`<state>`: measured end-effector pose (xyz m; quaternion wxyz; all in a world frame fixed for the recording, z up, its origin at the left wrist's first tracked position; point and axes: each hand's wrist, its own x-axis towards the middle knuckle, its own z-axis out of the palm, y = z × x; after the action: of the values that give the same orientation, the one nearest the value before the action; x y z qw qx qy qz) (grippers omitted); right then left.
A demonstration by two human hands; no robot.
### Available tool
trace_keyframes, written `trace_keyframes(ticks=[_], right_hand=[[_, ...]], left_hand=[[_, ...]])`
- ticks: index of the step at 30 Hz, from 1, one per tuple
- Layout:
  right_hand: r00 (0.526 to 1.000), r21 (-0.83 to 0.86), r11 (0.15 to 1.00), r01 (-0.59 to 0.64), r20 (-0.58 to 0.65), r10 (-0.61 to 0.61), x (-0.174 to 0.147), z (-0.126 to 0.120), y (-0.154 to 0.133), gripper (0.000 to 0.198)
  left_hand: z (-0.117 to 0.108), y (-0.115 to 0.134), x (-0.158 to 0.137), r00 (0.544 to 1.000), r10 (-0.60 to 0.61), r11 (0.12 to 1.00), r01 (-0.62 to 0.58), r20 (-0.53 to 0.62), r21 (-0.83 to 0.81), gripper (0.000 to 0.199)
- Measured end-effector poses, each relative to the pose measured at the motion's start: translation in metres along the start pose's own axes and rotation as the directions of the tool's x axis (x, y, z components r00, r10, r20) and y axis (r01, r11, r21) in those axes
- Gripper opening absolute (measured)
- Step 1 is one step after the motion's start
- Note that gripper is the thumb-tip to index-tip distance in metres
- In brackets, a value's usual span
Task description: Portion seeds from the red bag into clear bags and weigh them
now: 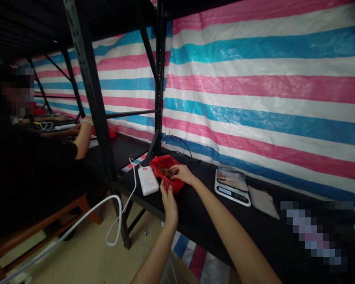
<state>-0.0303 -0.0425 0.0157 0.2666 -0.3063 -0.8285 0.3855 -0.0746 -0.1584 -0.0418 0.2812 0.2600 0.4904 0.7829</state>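
A red plastic bag (177,187) sits open on the black table, with small brown pieces (165,172) inside. At its near edge, the fingers of my left hand (169,203) are closed on the red plastic. My right hand (183,173) reaches in from the right, its fingers curled down among the brown pieces; the fingertips are partly hidden. Just left of the bag lies a white power bank (148,180) with a white cable plugged in. To the right, a white digital scale (232,187) carries a clear plastic pouch (232,179).
Another flat clear pouch (263,201) lies right of the scale. A black metal shelf post (91,90) stands to the left, and a white cable (115,197) loops off the table edge. A co-worker's arm (84,138) is beyond the post. Striped sheeting (266,90) hangs behind.
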Motion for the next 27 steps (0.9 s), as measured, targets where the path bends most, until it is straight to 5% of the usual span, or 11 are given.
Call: trace_keyframes(ticks=[5, 8, 12, 16, 22, 24, 27], right_hand=[[0.994, 0.254, 0.965, 0.071, -0.099, -0.047, -0.01, -0.002, 0.007, 0.043], [0.978, 0.316, 0.94, 0.131, -0.194, -0.071, -0.024, -0.016, 0.014, 0.043], [0.962, 0.352, 0.927, 0.126, -0.272, -0.027, -0.047, -0.045, 0.025, 0.041], [0.944, 0.341, 0.932, 0.125, -0.331, -0.006, -0.068, -0.072, 0.033, 0.039], [0.888, 0.236, 0.968, 0.088, -0.459, 0.031, -0.106, -0.118, 0.046, 0.04], [0.829, 0.207, 0.975, 0.085, -0.557, 0.046, -0.126, -0.138, 0.058, 0.041], [0.672, 0.157, 0.985, 0.077, -0.738, 0.065, -0.157, -0.165, 0.084, 0.044]], left_hand=[[0.001, 0.015, -0.018, 0.971, 0.237, 0.946, -0.225, -0.026, 0.233, 0.054], [-0.001, 0.022, -0.034, 0.883, 0.469, 0.81, -0.428, -0.005, 0.4, 0.053], [0.001, 0.023, -0.051, 0.737, 0.649, 0.62, -0.656, 0.188, 0.431, 0.048], [0.015, 0.03, -0.057, 0.655, 0.652, 0.526, -0.753, 0.381, 0.395, 0.042], [0.057, 0.038, -0.04, 0.569, 0.507, 0.502, -0.806, 0.647, 0.314, 0.036], [0.078, 0.032, -0.029, 0.515, 0.471, 0.507, -0.822, 0.716, 0.258, 0.036], [0.118, 0.017, -0.012, 0.379, 0.402, 0.523, -0.842, 0.833, 0.13, 0.046]])
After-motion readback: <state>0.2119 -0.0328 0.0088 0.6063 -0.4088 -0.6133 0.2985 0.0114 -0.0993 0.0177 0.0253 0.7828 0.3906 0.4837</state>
